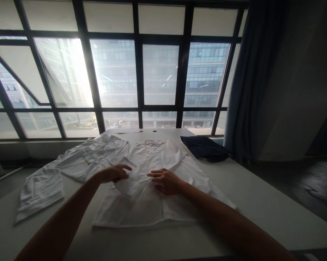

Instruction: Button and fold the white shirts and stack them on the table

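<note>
- The white garment is at the centre of the frame, spread on the table; its wide lower hem lies toward the bottom, and its gathered, wrinkled end is farther up.
- The left hand, left of centre, is at the edge of a fold of this garment. Its fingers are bent and the grip is narrow, but I cannot tell whether the cloth is pinched in it.
- The right hand rests on the same garment, slightly right of centre. Its fingers are extended, the thumb is apart from them, and the grip looks loose.
- Small creases run in the cloth between the two hands.
- The table carries also a second white garment, crumpled, at the left of the frame; one part of it reaches toward the lower left.
- A dark blue cloth, folded in a compact pile, lies right of centre, near the table's edge.
- A curtain hangs at upper right, beside the window.
</note>
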A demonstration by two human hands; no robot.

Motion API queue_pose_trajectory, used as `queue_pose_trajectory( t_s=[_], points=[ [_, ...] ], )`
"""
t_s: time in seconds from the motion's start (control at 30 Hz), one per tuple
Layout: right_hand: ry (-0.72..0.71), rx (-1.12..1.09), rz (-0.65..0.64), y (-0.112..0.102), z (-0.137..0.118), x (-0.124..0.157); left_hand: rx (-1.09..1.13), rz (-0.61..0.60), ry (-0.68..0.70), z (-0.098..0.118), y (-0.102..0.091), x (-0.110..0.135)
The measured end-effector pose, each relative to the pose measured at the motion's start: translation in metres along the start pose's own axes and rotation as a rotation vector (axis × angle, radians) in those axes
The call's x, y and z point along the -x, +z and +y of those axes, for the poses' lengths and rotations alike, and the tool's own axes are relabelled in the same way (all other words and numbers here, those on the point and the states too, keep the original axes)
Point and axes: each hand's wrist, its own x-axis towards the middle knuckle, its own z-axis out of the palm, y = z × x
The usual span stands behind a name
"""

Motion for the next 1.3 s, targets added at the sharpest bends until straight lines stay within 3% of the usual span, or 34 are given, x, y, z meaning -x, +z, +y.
queue_pose_trajectory(
  t_s=[0.27,0.43,0.53,0.6,0.67,0.7,0.8,0.87,0.97,1.07,1.2,1.3],
  points=[
    [-0.005,-0.105,-0.038,0.0,-0.009,-0.004,-0.223,-0.113,-0.123,-0.002,0.0,-0.001],
    [0.131,-0.148,0.012,0.003,-0.004,-0.003,-0.424,-0.024,-0.079,-0.007,0.005,-0.011],
    [0.268,-0.102,0.112,0.009,0.001,-0.001,-0.632,0.113,0.074,-0.01,0.011,-0.021],
    [0.337,-0.05,0.15,0.015,0.005,0.001,-0.742,0.263,0.268,-0.014,0.021,-0.026],
    [0.362,-0.032,0.1,0.019,0.012,0.003,-0.802,0.342,0.48,-0.019,0.035,-0.03],
    [0.367,-0.035,0.058,0.02,0.016,0.004,-0.831,0.314,0.557,-0.022,0.042,-0.031],
    [0.431,-0.029,-0.004,0.014,0.04,0.005,-0.943,0.087,0.626,-0.025,0.055,-0.037],
    [0.543,0.024,-0.017,0.003,0.065,0.003,-0.961,0.02,0.614,-0.018,0.052,-0.047],
    [0.728,0.123,-0.082,-0.012,0.114,-0.004,-0.919,0.146,0.586,0.0,0.037,-0.077],
    [0.86,0.183,-0.149,-0.014,0.163,-0.006,-0.931,0.283,0.503,0.008,0.017,-0.117],
    [0.951,0.173,-0.243,0.007,0.21,0.006,-1.019,0.35,0.301,-0.01,-0.004,-0.167],
    [1.033,0.105,-0.278,0.021,0.228,0.015,-1.03,0.342,0.245,-0.028,-0.015,-0.189]
  ],
)
